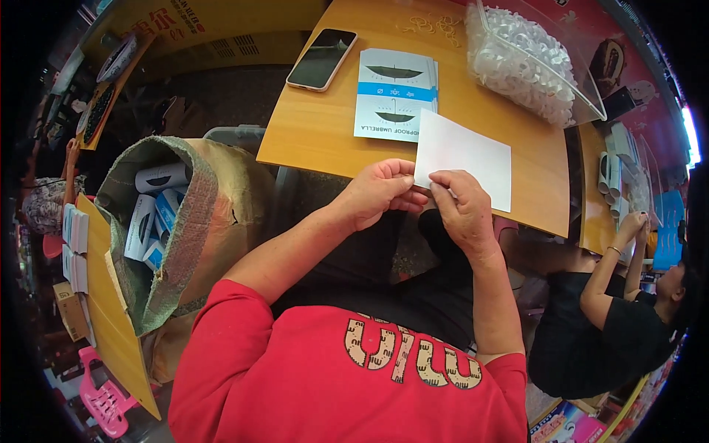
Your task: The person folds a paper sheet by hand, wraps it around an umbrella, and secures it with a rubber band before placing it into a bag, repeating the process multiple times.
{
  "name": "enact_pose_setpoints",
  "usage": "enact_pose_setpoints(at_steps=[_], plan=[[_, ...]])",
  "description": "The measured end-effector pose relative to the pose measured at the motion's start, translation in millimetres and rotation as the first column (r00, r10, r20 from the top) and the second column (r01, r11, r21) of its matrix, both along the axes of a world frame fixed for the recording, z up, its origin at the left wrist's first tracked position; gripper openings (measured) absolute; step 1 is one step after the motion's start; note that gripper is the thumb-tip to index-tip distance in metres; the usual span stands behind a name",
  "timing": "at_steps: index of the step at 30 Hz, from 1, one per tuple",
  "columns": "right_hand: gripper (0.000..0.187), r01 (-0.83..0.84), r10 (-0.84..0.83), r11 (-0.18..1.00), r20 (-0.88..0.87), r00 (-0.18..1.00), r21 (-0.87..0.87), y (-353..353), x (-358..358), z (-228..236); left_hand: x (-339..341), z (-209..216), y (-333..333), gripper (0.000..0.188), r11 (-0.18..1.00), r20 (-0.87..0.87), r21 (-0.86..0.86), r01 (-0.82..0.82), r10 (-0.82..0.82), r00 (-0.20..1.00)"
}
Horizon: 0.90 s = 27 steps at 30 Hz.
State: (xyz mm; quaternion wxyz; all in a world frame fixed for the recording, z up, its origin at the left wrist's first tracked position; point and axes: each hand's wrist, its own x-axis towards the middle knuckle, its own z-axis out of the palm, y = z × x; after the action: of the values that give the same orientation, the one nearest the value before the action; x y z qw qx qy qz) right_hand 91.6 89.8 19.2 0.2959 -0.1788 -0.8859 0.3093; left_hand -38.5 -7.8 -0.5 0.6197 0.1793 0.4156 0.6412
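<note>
A blank white card (473,159) is held at the front edge of the table, its lower left corner between my two hands. My left hand (385,193) pinches that corner, thumb on top and fingers curled below. Close beside it, my right hand (464,209) is closed on the card's near edge with thumb and bent fingers. Just beyond the card lies a stack of printed cards (395,65), white with a blue band and dark umbrella pictures. The held card overlaps the stack's lower right corner. What lies under my fingertips is partly hidden.
A phone (323,59) lies left of the stack. Rubber bands (436,28) and a clear box of white plastic pieces (526,68) are at the back. To the left stands a woven sack (203,229) holding rolled cards (151,221). A person in black (602,325) works at the right.
</note>
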Motion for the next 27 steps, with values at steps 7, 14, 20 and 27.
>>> enact_pose_setpoints(at_steps=[7, 14, 20, 27], plan=[[0.007, -0.06, 0.049, 0.977, 0.06, 0.997, 0.204, 1.5, -0.1, -4.0, 0.8, -3.9, -2.8, 0.026, 0.998, -0.109, 0.02, 0.054, -0.052, 0.993], [0.003, -0.098, 0.07, 0.936, 0.094, 0.993, 0.337, -0.3, -0.1, -1.8, 8.3, -0.6, -3.6, 0.028, 0.998, -0.402, 0.004, 0.063, -0.056, 0.914], [0.003, -0.095, 0.033, 0.922, 0.167, 0.985, 0.375, -4.6, 1.7, 1.3, 12.7, 7.8, -4.1, 0.025, 0.998, -0.646, -0.024, 0.059, -0.06, 0.761], [0.006, -0.116, 0.066, 0.884, 0.124, 0.99, 0.453, -6.1, -0.3, -3.0, 16.7, 9.9, -2.5, 0.025, 0.999, -0.599, -0.037, 0.017, -0.035, 0.8]])
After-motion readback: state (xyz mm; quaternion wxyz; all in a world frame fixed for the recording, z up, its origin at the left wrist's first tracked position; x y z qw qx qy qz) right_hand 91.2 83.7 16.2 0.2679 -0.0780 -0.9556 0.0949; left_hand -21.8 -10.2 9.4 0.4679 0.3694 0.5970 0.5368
